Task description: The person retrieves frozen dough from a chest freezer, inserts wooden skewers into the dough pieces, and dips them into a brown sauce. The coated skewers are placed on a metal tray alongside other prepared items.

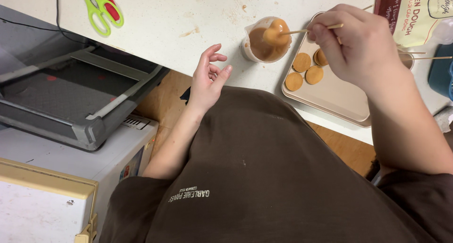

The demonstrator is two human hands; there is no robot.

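My right hand pinches a thin wooden skewer with a round piece on its tip, coated in brown sauce. The coated piece hangs over a small cup of brown sauce on the white counter. A beige tray to the right of the cup holds several round golden discs, partly under my right hand. My left hand rests at the counter's edge, left of the cup, with fingers loosely curled and nothing in it.
Green-handled scissors lie at the far left of the counter. A printed food bag and more skewers sit at the right. A grey rack and a white appliance stand below the counter on the left.
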